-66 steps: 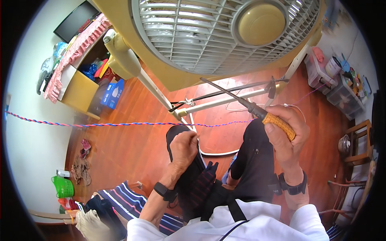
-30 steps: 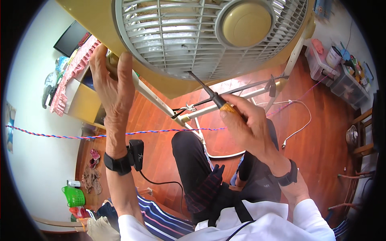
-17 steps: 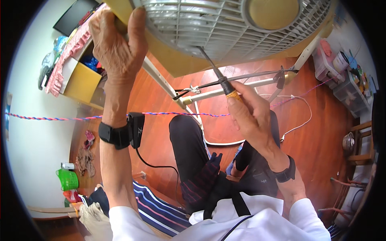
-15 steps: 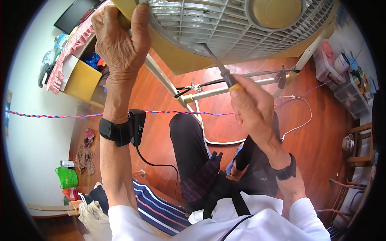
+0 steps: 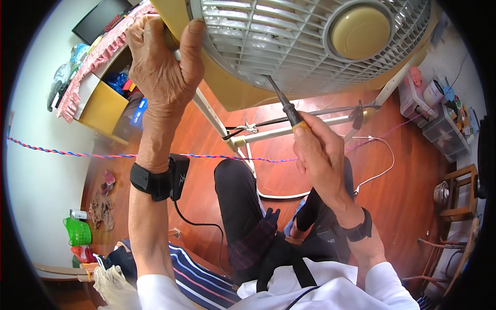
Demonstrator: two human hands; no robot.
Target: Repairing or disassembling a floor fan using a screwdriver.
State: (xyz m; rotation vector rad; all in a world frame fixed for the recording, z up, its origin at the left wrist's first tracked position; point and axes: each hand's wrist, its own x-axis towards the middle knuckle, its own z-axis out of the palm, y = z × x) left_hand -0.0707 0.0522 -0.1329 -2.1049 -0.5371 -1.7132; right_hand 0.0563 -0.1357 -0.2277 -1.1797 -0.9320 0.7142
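A large box fan with a grey front grille and a yellow housing fills the top of the view. My left hand grips its left corner, thumb on the grille. My right hand is closed on a screwdriver with a dark shaft. Its tip touches the lower edge of the grille. The fan stands on a pale metal frame above my knees.
A red-and-blue twisted cord stretches across the wooden floor. A white cable loops on the right. Plastic storage boxes and a wooden stool stand right. A yellow shelf and a green basket are left.
My left hand rose from my knee to grip the fan's left corner. My right hand brought the screwdriver up and in until its tip met the grille.
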